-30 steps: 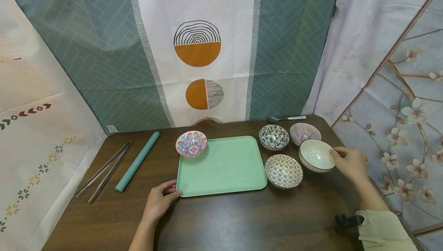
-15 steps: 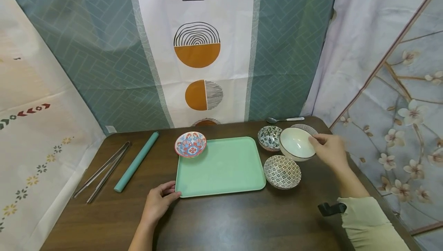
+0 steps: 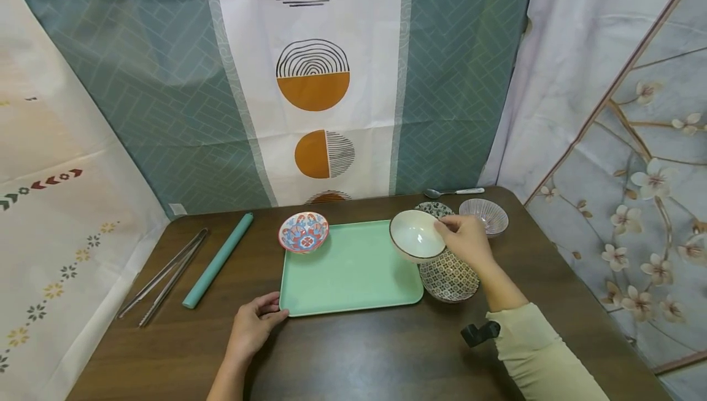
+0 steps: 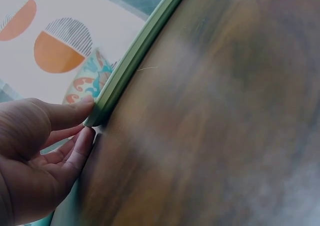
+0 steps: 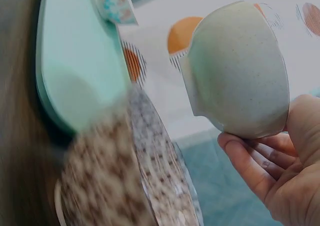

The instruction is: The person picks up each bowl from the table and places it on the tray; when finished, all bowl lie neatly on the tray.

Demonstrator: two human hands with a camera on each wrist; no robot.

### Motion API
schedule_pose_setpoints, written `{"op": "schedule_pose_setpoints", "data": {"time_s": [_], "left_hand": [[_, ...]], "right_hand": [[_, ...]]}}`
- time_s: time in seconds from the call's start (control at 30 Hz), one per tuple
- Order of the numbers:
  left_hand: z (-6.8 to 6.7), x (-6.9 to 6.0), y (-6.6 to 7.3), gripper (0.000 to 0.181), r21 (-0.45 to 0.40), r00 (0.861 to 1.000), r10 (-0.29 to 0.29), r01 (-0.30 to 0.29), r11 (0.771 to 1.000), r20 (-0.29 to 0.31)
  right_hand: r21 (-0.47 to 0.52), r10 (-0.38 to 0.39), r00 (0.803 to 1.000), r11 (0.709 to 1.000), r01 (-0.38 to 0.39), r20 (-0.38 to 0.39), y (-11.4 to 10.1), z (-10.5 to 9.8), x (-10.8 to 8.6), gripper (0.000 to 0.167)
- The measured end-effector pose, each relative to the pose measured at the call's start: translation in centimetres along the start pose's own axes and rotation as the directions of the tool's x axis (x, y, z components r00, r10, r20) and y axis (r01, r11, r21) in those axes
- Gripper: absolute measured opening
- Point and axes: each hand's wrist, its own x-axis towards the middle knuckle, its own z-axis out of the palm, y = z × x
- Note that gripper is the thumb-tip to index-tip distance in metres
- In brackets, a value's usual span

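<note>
A plain white bowl [image 3: 415,235] with a dark rim hangs above the right end of the mint green tray [image 3: 348,275]. My right hand [image 3: 466,240] pinches its right edge; in the right wrist view the bowl's pale outer side [image 5: 245,70] is seen clear of the table. At the tray's near left corner my left hand [image 3: 253,322] grips the rim, thumb above and fingers below, as the left wrist view shows. A red and blue patterned bowl [image 3: 304,233] sits at the tray's far left corner.
Right of the tray stand a brown-patterned bowl [image 3: 450,278], a partly hidden leaf-patterned bowl [image 3: 433,208] and a striped bowl [image 3: 486,214]. A spoon [image 3: 454,192] lies behind them. Metal tongs [image 3: 166,272] and a teal roll [image 3: 218,260] lie at the left.
My right hand has carried the white bowl leftward from the right side of the table, past the other bowls, to above the tray. The left hand has stayed at the tray's corner.
</note>
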Motion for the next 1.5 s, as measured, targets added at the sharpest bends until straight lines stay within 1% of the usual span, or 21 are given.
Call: {"op": "schedule_pose_setpoints", "data": {"time_s": [0.23,0.43,0.63,0.77,1.0,1.1,1.17,1.3,1.4,1.5], "left_hand": [[0.1,-0.1,0.0,0.045,0.005,1.0,0.01,-0.01,1.0,-0.009],[0.2,0.0,-0.1,0.043,-0.006,1.0,0.016,-0.016,1.0,-0.01],[0.1,0.0,0.0,0.043,-0.017,1.0,0.013,-0.013,1.0,-0.012],[0.2,0.1,0.0,0.043,-0.018,1.0,0.023,-0.023,1.0,-0.02],[0.3,0.0,-0.2,0.043,-0.026,0.999,0.026,-0.026,0.999,-0.026],[0.3,-0.1,-0.2,0.043,-0.028,0.999,0.021,-0.022,0.999,-0.027],[0.3,-0.1,-0.3,0.042,-0.03,0.999,0.023,-0.024,0.999,-0.029],[0.3,0.0,-0.3,0.042,-0.031,0.999,0.03,-0.031,0.999,-0.031],[0.3,0.0,-0.1,0.042,-0.032,0.999,0.04,-0.041,0.999,-0.029],[0.2,-0.1,0.1,0.042,-0.033,0.999,0.042,-0.043,0.999,-0.03]], "right_hand": [[0.014,-0.03,0.998,0.999,0.029,0.05,-2.1,3.4,-0.1,0.016],[0.062,-0.017,0.993,0.998,0.01,0.115,-3.5,6.5,-0.6,0.011],[0.05,-0.063,0.987,0.997,0.056,0.15,-4.8,9.4,-1.0,0.014],[0.054,-0.077,0.983,0.996,0.069,0.165,-5.4,11.5,-1.4,0.014],[0.073,-0.117,0.974,0.992,0.105,0.192,-6.5,14.7,-2.5,0.015],[0.094,-0.099,0.969,0.992,0.08,0.226,-7.0,15.9,-2.9,0.016],[0.106,-0.075,0.965,0.993,0.049,0.251,-7.4,16.6,-3.1,0.017],[0.121,-0.036,0.959,0.993,0.002,0.28,-8.3,17.9,-3.2,0.017],[0.128,-0.031,0.956,0.992,-0.007,0.292,-9.1,18.8,-3.2,0.015],[0.138,-0.03,0.945,0.99,-0.015,0.324,-9.5,19.2,-3.2,0.018]]}}
